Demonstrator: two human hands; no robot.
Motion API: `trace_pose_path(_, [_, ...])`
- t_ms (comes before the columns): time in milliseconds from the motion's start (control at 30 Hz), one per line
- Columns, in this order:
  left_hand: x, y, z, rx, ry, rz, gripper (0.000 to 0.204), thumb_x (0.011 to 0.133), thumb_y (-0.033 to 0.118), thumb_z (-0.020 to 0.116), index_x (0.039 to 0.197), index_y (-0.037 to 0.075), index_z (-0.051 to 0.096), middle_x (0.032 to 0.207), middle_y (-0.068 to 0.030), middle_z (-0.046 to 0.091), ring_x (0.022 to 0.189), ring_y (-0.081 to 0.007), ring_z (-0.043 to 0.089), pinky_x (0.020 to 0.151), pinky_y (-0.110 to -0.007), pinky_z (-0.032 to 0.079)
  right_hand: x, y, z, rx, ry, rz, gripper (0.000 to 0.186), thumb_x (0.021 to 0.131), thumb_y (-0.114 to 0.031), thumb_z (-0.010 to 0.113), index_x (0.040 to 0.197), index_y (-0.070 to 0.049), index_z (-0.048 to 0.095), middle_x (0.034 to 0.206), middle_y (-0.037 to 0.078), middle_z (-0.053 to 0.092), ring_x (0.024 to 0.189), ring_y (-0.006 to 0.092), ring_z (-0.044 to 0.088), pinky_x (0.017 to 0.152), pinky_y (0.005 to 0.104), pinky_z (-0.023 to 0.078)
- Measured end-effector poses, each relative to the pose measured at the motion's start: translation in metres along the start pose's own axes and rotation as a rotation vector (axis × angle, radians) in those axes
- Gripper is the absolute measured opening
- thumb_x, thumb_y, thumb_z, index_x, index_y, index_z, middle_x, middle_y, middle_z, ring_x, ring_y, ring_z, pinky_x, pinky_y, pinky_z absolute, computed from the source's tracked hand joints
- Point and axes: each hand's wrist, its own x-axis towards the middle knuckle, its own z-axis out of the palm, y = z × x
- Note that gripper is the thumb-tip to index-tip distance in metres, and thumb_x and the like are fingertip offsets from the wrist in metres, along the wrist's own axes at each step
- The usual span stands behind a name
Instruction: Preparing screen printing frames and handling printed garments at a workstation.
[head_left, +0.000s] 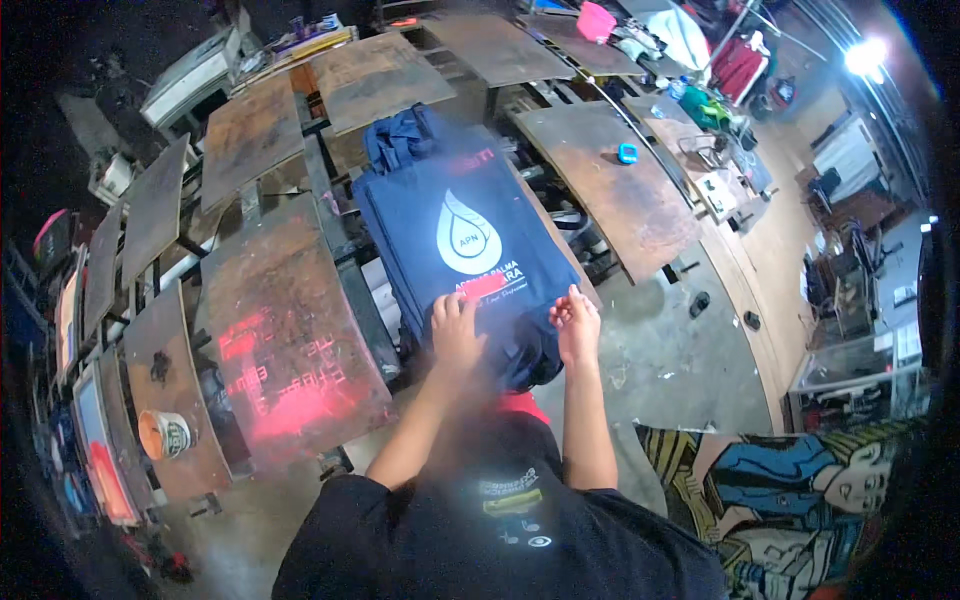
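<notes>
A dark blue cloth piece [405,215], seemingly a garment, lies flat over a board in front of me. It bears a white drop-shaped print [468,235] with white lettering below. Its far and near ends are bunched up. My left hand [457,332] rests on the cloth at the lower edge of the print, fingers spread. A small red strip [484,287] lies by its fingertips; whether they touch it I cannot tell. Over the cloth's right near corner, my right hand [578,328] is closed with thumb and fingertips together. What it pinches, if anything, is too small to make out.
Stained boards flank the cloth, one with pink paint [300,400] on the left and one with a small blue device [627,153] on the right. An orange-and-white tub [165,436] stands at the left. A lit lamp [865,58] hangs at the far right.
</notes>
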Motion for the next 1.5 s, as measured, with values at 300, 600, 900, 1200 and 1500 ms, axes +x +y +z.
trace_pose_path(300, [0.021, 0.014, -0.001, 0.097, -0.159, -0.124, 0.022, 0.073, 0.013, 0.075, 0.093, 0.010, 0.066, 0.113, -0.0089, 0.057, 0.116, -0.0297, 0.046, 0.098, -0.043, 0.039, 0.088, -0.038, 0.024, -0.015, -0.262, 0.053, 0.019, 0.094, -0.024, 0.062, 0.083, -0.009, 0.058, 0.075, 0.002, 0.061, 0.064, 0.0109, 0.058, 0.060, 0.0242, 0.046])
trace_pose_path(600, [0.036, 0.057, 0.007, -0.152, 0.306, -0.382, 0.017, 0.095, 0.020, 0.052, 0.099, 0.004, 0.058, 0.088, -0.0174, 0.067, 0.083, -0.0394, 0.064, 0.074, -0.043, 0.050, 0.168, -0.062, -0.002, -0.175, -0.275, -0.229, 0.019, 0.093, -0.023, 0.064, 0.085, -0.006, 0.061, 0.076, -0.003, 0.058, 0.061, 0.0038, 0.045, 0.056, 0.0202, 0.037])
trace_pose_path(900, [0.064, 0.065, 0.008, -0.121, 0.441, -0.395, 0.021, 0.096, 0.024, 0.052, 0.099, 0.004, 0.058, 0.089, -0.0167, 0.067, 0.084, -0.0326, 0.065, 0.075, -0.039, 0.050, 0.158, -0.089, 0.015, -0.476, -0.572, -0.382, 0.017, 0.090, -0.017, 0.065, 0.086, -0.001, 0.063, 0.069, -0.003, 0.055, 0.064, 0.0045, 0.047, 0.058, 0.0227, 0.041])
trace_pose_path(1200, [0.101, 0.038, -0.009, 0.069, 0.460, -0.404, 0.017, 0.092, 0.021, 0.056, 0.095, 0.004, 0.061, 0.089, -0.0175, 0.067, 0.086, -0.0357, 0.065, 0.075, -0.042, 0.050, 0.102, -0.119, 0.023, -0.634, -0.636, -1.056, 0.011, 0.078, -0.005, 0.069, 0.086, -0.002, 0.062, 0.091, 0.012, 0.061, 0.089, 0.0313, 0.056, 0.077, 0.0394, 0.045])
trace_pose_path(1500, [0.126, -0.014, -0.039, -0.362, 0.474, -0.556, 0.020, 0.092, 0.016, 0.060, 0.102, -0.001, 0.064, 0.094, -0.0119, 0.068, 0.089, -0.0199, 0.064, 0.079, -0.031, 0.049, 0.114, -0.061, 0.001, -1.214, -0.894, -0.917, 0.025, 0.081, -0.024, 0.067, 0.098, -0.005, 0.065, 0.099, 0.016, 0.066, 0.096, 0.0365, 0.060, 0.081, 0.0444, 0.049])
